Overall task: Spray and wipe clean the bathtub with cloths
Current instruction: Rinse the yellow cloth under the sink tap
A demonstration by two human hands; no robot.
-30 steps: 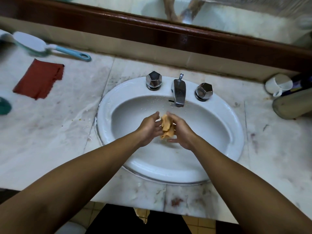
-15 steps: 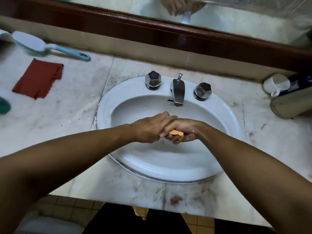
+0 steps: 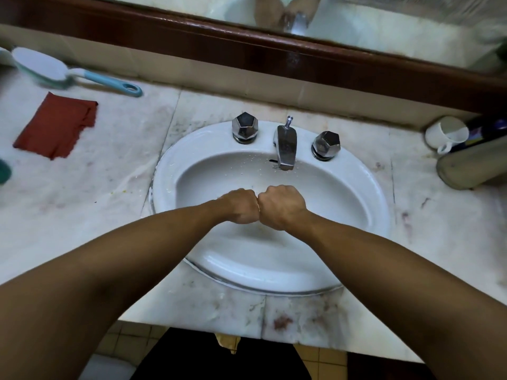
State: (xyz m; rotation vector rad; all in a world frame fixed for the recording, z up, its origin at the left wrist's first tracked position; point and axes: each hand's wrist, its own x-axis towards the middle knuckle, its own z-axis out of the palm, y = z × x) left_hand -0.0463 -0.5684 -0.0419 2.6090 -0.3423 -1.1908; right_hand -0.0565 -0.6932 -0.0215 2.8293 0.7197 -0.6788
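- The left hand (image 3: 240, 205) and the right hand (image 3: 282, 207) are two fists, pressed side to side above the bowl of the sink (image 3: 167, 174).
- The fingers of both curl under, tight together, clamped on the orange cloth (image 3: 258, 206); only its thin edge shows between the fists.
- The faucet (image 3: 286, 149) stands just beyond the knuckles.
- A red cloth (image 3: 55, 124) and a brush (image 3: 68, 74) lie well to the left of the fingers, on the counter (image 3: 82, 201).

Bare left hand (image 3: 241, 205), bare right hand (image 3: 282, 207), bare forearms (image 3: 137, 256), black garment (image 3: 219, 357) on the lower body
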